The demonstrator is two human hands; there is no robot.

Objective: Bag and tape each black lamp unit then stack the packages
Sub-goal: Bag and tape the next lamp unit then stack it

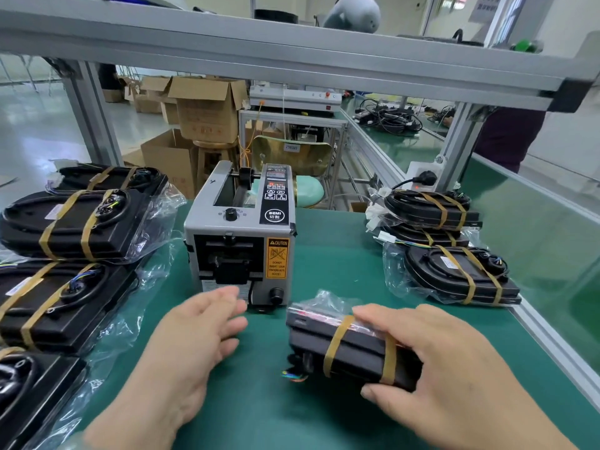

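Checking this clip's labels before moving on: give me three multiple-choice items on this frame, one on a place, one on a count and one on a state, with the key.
1. Where does the tape dispenser stand? A. on the green mat between the package stacks; B. on the overhead shelf; C. on a cardboard box.
2. How many tan tape bands wrap the lamp unit held by the right-hand grip? A. one; B. two; C. four.
3. The left-hand grip is: A. pinching tape; B. holding a bag; C. open, holding nothing.
Key: 1 A, it sits on the mat with stacks on either side; 2 B, two bands cross the unit; 3 C, its fingers are straight and bare.
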